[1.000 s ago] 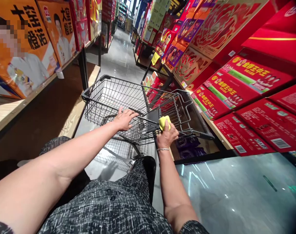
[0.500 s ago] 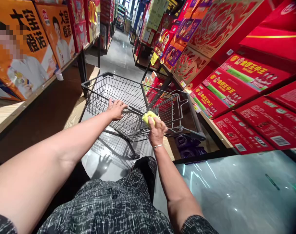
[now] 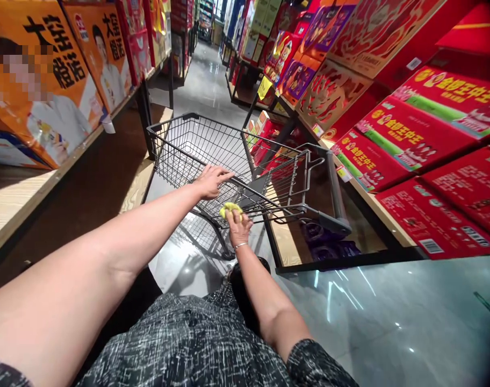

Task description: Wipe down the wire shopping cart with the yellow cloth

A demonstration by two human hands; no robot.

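A dark wire shopping cart point(image 3: 180, 153) stands across the aisle, its handle point(image 3: 337, 183) toward the right. My left hand point(image 3: 213, 181) rests on the cart's near top rim with its fingers spread and nothing held. Lower and to the right, my right hand point(image 3: 239, 228), with a thin bracelet at the wrist, grips a crumpled yellow-green cloth point(image 3: 231, 209). The cloth is against the outer side of the cart basket, below the rim. Part of the cloth is hidden by my fingers.
Orange boxes point(image 3: 67, 80) fill the left shelf. Red boxes point(image 3: 402, 134) are stacked on the right shelf, whose black-edged base point(image 3: 350, 262) runs close to the cart. A grey tiled floor point(image 3: 207, 80) stretches down the aisle.
My right hand has moved left and down with the cloth, from the rim to the basket's side. My left hand has slid right along the rim. The view has shifted slightly.
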